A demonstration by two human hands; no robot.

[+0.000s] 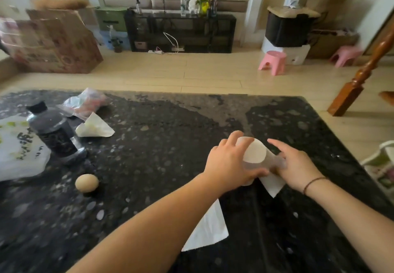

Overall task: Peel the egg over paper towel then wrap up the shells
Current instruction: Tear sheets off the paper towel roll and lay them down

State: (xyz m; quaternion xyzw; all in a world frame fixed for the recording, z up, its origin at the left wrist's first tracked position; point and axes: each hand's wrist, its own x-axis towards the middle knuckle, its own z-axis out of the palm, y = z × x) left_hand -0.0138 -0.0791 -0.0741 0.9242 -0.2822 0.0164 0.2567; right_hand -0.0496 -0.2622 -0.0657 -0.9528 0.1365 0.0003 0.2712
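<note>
The bench [170, 123] is dark speckled stone, shiny and smooth. The roll of paper towel [254, 152] is soft, white and dull. The egg [86, 182] has a tan, matt shell. The bottle [54, 132] is clear, shiny plastic.

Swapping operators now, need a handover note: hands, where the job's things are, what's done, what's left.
Left hand: grips the paper towel roll from the side, roll standing on the dark stone table.
Right hand: on the sheet coming off the roll; exact grip is blurred.
Pulled-off paper towel sheet: lies flat on the table toward the person, partly under the left forearm.
Egg: whole, unpeeled, on the table left of the hands, untouched.
Done: towel being laid out.
Left: likely free the sheet, set the roll aside, pick up the egg, peel over the sheet, wrap the shells.
</note>
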